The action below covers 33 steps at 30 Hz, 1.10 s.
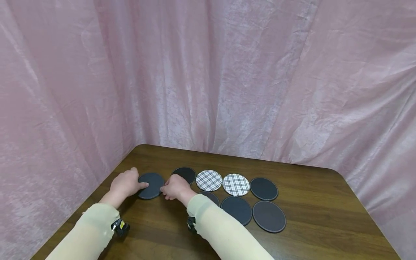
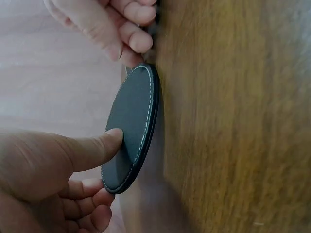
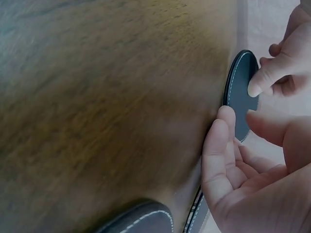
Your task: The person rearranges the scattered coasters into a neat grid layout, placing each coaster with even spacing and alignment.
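Observation:
A dark round coaster (image 1: 151, 186) with pale edge stitching is held near the left part of the table. My left hand (image 1: 126, 182) grips its left side, thumb on the top face and fingers at the rim. The coaster's edge looks thick and layered in the left wrist view; I cannot tell whether it is more than one. My right hand (image 1: 177, 187) is at the opposite side, fingertips at the rim. In the right wrist view, the right thumb (image 3: 265, 127) stands apart from the fingers (image 3: 216, 141).
Right of the hands lie two rows of round coasters: a black one (image 1: 184, 174), two plaid ones (image 1: 209, 180) (image 1: 236, 185), and several dark ones (image 1: 264, 189) (image 1: 269, 216). My right forearm partly covers the front row. Pink curtains (image 1: 208, 79) hang behind the wooden table (image 1: 325, 216).

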### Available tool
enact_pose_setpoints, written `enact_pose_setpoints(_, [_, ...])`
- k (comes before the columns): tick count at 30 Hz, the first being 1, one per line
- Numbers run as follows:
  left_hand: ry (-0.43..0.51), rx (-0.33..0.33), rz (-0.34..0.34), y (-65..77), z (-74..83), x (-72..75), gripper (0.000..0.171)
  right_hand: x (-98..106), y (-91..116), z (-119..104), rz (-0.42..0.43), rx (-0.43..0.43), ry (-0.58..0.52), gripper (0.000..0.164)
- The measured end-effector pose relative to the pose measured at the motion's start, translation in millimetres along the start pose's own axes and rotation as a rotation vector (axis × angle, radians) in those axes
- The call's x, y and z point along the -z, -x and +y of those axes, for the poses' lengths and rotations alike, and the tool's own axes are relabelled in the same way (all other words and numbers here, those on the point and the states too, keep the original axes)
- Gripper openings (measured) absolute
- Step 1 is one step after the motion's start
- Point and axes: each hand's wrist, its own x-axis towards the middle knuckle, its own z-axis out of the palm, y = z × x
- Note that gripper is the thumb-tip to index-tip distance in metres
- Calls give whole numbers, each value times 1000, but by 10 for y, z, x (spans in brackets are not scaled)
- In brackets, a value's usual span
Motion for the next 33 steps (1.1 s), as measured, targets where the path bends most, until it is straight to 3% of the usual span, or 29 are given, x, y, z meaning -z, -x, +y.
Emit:
enact_pose_setpoints(4, [-27,-49,88,70,54,-65,60,104,230,-85,6,-9,-113,21])
enact_pose_setpoints(8, [-35,-65,125,106,73,-136,59,102,266,-75,-16,-40,-219,23])
enact_pose_setpoints(12, [-4,-45,93,135,83,-172,63,74,228,-35,-31,-70,-270,23])
enact_pose_setpoints(17, [60,-36,46,159,124,-175,61,91,184,36,-4,-75,-250,27])
enact_pose_setpoints(25, [77,-47,35,127,343,-72,56,422,253,38,5,-74,-292,30])
enact_pose_setpoints(33, [54,-71,12,152,582,6,53,668,305,91,6,-84,-200,30])
